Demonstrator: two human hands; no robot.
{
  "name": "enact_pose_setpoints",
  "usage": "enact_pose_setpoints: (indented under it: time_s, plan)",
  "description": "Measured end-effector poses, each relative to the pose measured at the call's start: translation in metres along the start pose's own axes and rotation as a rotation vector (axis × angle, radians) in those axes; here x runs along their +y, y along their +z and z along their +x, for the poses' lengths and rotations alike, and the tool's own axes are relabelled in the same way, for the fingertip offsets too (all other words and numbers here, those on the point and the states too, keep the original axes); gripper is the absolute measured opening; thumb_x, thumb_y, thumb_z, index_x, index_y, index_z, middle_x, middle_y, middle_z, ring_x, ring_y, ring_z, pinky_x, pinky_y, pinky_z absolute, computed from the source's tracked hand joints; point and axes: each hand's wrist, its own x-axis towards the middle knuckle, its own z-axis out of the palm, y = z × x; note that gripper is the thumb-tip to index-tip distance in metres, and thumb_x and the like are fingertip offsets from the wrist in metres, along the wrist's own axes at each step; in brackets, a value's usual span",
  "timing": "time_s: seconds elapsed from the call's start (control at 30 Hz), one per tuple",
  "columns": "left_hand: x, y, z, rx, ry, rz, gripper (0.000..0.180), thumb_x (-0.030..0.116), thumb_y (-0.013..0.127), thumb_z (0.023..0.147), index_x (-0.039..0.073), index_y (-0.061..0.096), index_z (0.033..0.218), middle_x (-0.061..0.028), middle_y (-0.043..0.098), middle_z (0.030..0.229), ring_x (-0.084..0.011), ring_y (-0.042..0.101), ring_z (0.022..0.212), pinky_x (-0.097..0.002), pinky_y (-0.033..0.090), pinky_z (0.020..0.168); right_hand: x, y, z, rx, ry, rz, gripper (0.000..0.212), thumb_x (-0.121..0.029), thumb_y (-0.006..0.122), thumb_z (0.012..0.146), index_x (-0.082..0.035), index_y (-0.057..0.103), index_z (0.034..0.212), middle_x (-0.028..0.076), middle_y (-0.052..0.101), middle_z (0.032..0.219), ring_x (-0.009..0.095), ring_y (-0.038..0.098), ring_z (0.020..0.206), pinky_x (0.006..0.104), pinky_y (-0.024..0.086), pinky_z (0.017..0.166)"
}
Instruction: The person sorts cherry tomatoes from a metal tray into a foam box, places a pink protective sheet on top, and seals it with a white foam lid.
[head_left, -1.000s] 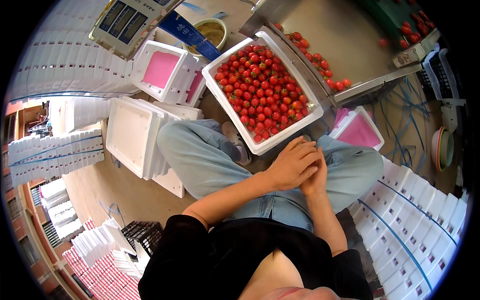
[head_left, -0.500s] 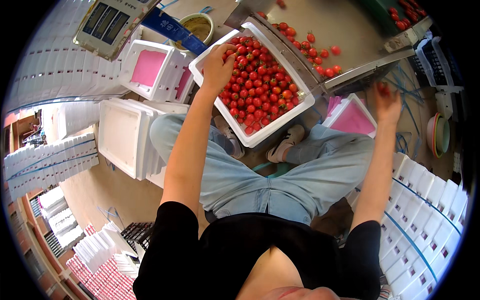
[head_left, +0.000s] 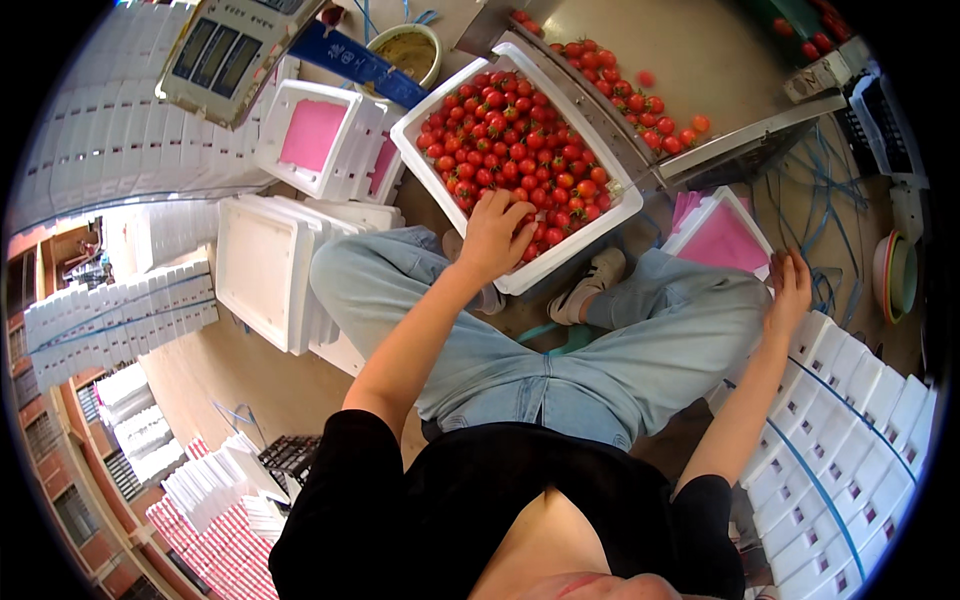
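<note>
My left hand point(head_left: 492, 238) rests over the near side of a white foam box point(head_left: 408, 130) full of small red tomatoes point(head_left: 520, 150). Its fingers are apart and bent, their tips touching the tomatoes, with none visibly gripped. My right hand point(head_left: 790, 292) is above my right knee, beside a small white box lined with pink point(head_left: 722, 243). Its fingers are loosely bent and apart; no tomato shows in them. Past the foam box, more tomatoes point(head_left: 640, 103) lie scattered on a metal-edged tray point(head_left: 740, 60).
A weighing scale point(head_left: 215, 55) on a blue arm is at the upper left, near a round bucket point(head_left: 410, 55). White foam boxes point(head_left: 258, 270) stand at the left, with a strapped stack point(head_left: 830, 430) at the right. Blue straps point(head_left: 825, 180) and nested bowls point(head_left: 893, 275) lie beyond my right hand.
My left hand has moved from the far left of the tomato box to its near side. My right hand has drawn back toward me, and the red tomatoes seen in it are gone from view.
</note>
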Motion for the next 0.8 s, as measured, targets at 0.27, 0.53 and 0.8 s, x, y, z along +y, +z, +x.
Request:
enact_pose_setpoints:
  time_s: [0.27, 0.53, 0.8]
  plan:
    - [-0.02, -0.014, 0.101, 0.137, 0.286, 0.32, 0.027, 0.02, 0.067, 0.086, 0.008, 0.064, 0.11, -0.0119, 0.057, 0.124, -0.0333, 0.053, 0.118, -0.0475, 0.038, 0.105, 0.003, -0.004, -0.054, 0.058, -0.338, -0.723, 0.017, -0.009, 0.06, 0.094, 0.0, 0.068, 0.107, 0.01, 0.069, 0.101, 0.018, 0.064, 0.093, 0.03, 0.05, 0.084]
    - [-0.093, -0.031, 0.086, 0.231, 0.007, 0.169, 0.013, 0.012, 0.065, 0.086, 0.006, 0.06, 0.096, -0.0118, 0.058, 0.106, -0.0346, 0.056, 0.102, -0.045, 0.045, 0.092, 0.009, 0.001, -0.045, 0.003, -0.341, -0.869, 0.02, -0.016, 0.062, 0.094, 0.0, 0.069, 0.105, 0.015, 0.069, 0.103, 0.025, 0.066, 0.092, 0.0347, 0.05, 0.084]
    - [-0.057, 0.0, 0.04, 0.396, -0.268, -0.027, 0.056, 0.029, 0.061, 0.094, -0.001, 0.045, 0.138, -0.0234, 0.037, 0.149, -0.0392, 0.036, 0.138, -0.0448, 0.028, 0.116, 0.002, 0.005, -0.045, 0.011, -0.337, -0.932, 0.02, -0.017, 0.062, 0.093, -0.001, 0.069, 0.104, 0.015, 0.071, 0.097, 0.027, 0.067, 0.092, 0.0365, 0.05, 0.084]
